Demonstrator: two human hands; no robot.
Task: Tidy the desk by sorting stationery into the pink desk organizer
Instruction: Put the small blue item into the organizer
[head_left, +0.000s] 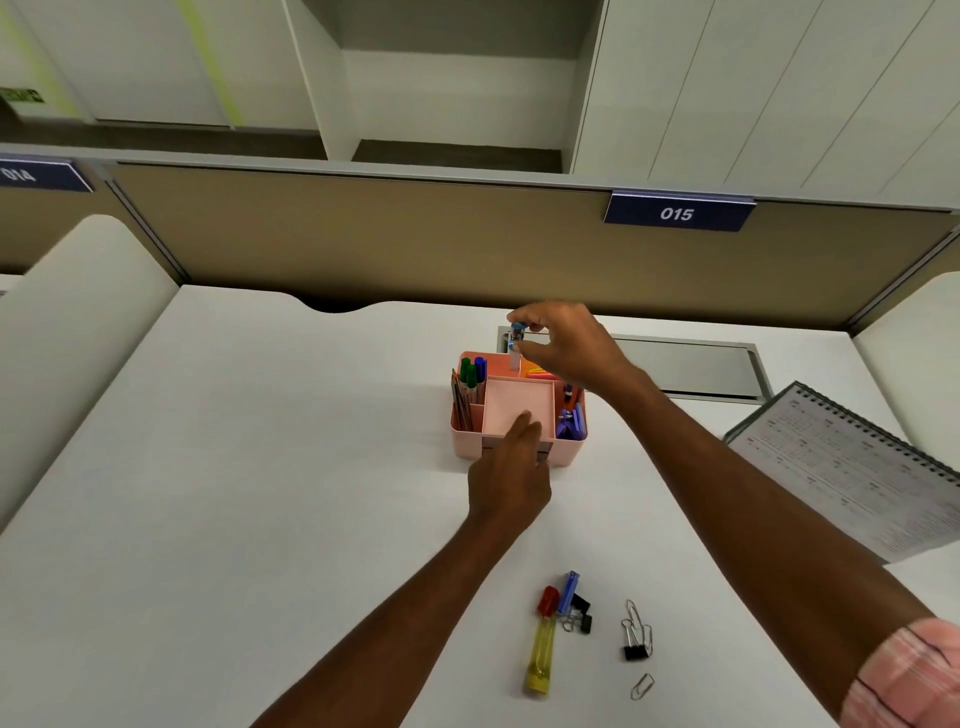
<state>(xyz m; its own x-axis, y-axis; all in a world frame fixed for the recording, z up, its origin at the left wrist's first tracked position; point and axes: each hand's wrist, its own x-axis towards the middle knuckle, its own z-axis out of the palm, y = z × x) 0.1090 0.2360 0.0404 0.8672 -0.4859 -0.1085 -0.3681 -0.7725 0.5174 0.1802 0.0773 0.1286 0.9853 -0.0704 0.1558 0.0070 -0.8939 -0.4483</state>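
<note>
Pinching a small tube (516, 336), right fingers (525, 316) hang above pink organizer (467, 447); left fingers (522, 425) lie straight.

One organizer (469, 448) stands on one desk (260, 467). It holds two green markers (470, 376), one blue marker (480, 368), a bunch of pencils (460, 405) packed too tight to count, a few bright sticks (537, 371) whose number is unclear, one orange piece (570, 397) and one purple stapler (569, 423). Loose on the desk are one yellow tube (540, 652), one blue box (569, 592), three black binder clips (635, 649) as far as shows, and at least two paper clips (642, 686). There is one spiral notebook (857, 467) and two number plates (678, 213). Two hands show — left hand (511, 470), right hand (563, 343) — with one blue-capped stick (515, 332) pinched in the right.
</note>
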